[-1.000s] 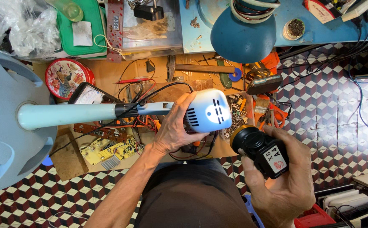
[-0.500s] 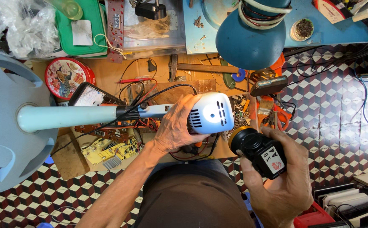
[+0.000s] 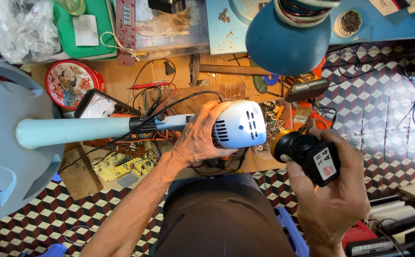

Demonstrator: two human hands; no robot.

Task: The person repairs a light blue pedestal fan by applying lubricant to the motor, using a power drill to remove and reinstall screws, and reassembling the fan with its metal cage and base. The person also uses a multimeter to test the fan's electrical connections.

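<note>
The left hand is wrapped around the white vented housing at the end of a pale blue fan pole, fingers curled over its top and thumb beneath, a firm closed grasp. The pole runs left to the round blue fan base lying on its side. The right hand is closed around a small black motor with a brass-coloured end, held just right of the housing. Compared with a second ago, the motor has drifted up and nearer the housing's open end, though the two are not touching, while the left hand's hold looks unchanged; the parts appear to be lining up. Behind them the wooden workbench carries a red round tin, a multimeter and circuit boards.
</note>
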